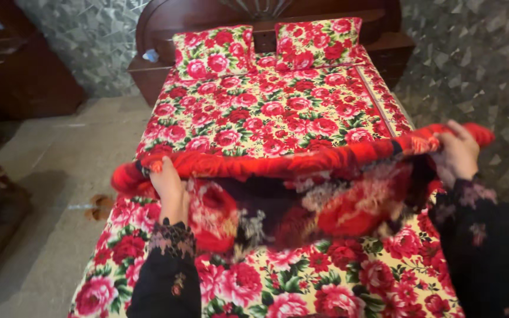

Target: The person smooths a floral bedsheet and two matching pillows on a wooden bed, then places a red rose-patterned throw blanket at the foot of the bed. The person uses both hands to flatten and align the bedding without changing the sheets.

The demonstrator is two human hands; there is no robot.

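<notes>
- The left hand (pixel 171 189) is closed over the top edge of a red plush blanket (pixel 301 203), fingers curled round the rolled hem near its left corner.
- The right hand (pixel 458 154) grips the same edge near the far right corner, fingers folded over the hem and thumb side tucked behind it.
- The blanket hangs stretched between the two hands, above the foot half of the bed, its top edge running nearly level and its body sagging down in loose folds toward the bedsheet (pixel 278 112).
- It looks thick and fleecy, so likely soft, floppy and moderately heavy; it will droop wherever it is unsupported.
- The pile seems grippy rather than slick, and nothing about it looks fragile.
- The hem corners are the sensible places to hold, since a wide grip keeps the edge taut.
- Two matching floral pillows (pixel 213 52) lean against the dark wooden headboard (pixel 207 15).
- A pair of sandals (pixel 98 207) lies on the floor (pixel 54 153) beside the bed.
</notes>
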